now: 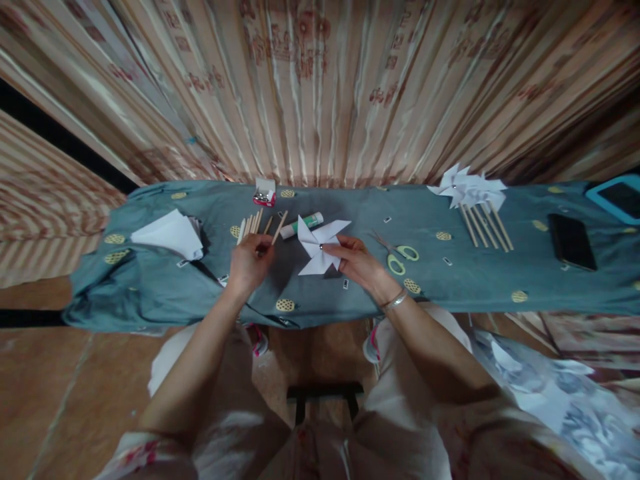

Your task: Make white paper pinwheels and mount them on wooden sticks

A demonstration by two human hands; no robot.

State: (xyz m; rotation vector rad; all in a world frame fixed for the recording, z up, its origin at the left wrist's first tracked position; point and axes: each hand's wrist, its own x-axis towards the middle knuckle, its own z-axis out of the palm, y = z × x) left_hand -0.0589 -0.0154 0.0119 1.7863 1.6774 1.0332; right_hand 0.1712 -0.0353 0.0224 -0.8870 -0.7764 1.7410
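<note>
My right hand pinches a white paper pinwheel near its centre, where a small shiny pin head shows under the thumb. In my left hand a short wooden stick is gripped, its upper end pointing away and to the right. More wooden sticks lie just beyond the left hand, partly hidden by its fingers. A green and white glue stick rests behind the pinwheel. To the right of my right hand lie scissors with green handles, blades apart.
A small red and white box of metal pins stands at the back. Folded white paper lies left. Finished pinwheels on sticks are piled at the right, near a black phone and a blue-framed device. A curtain hangs behind the cloth-covered table.
</note>
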